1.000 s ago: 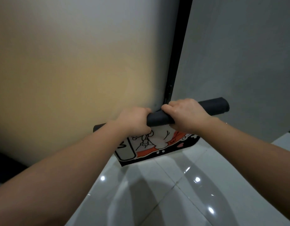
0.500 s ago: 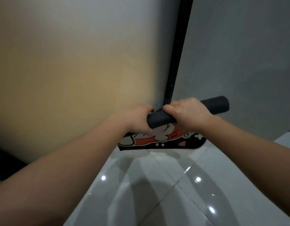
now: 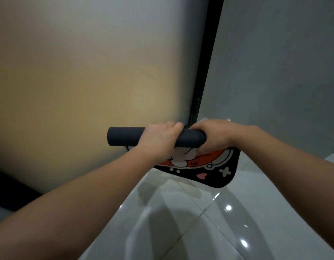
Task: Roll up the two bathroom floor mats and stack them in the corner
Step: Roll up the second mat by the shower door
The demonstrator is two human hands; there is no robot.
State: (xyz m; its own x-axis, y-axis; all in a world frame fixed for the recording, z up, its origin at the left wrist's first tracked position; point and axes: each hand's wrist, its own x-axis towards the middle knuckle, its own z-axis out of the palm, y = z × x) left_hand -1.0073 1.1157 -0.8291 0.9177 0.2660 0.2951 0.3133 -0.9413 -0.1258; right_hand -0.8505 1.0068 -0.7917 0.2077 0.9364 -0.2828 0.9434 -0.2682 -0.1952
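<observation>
I'm facing the corner, where the pale wall (image 3: 83,76) on the left meets the grey wall (image 3: 279,72) on the right, with a black strip (image 3: 205,62) running down the join. Below that is glossy tiled floor (image 3: 190,231), shining with light spots. I judge that surface slick: if the roll gets set down loosely here, it could slide or spring open.

Now the mat (image 3: 205,166). It's held up in the air just in front of the corner, most of it wound into a dark tube (image 3: 125,136) lying roughly level, and a printed flap with orange, white and a pink heart hanging free below. That flap is the main worry. It isn't wound in yet, and its weight could pull the turns loose.

My left hand (image 3: 158,140) is wrapped over the tube near its middle, grip closed around it. My right hand (image 3: 212,135) is clamped on the tube's right end, fingers curled round it. The tube's left end sticks out well past the left hand, unsupported. I judge that side likely to sag or telescope, leaving a cone instead of a neat roll.

Only one mat is in view; I can't see the second. Stacking isn't done yet, and a slack roll would make a poor base.
</observation>
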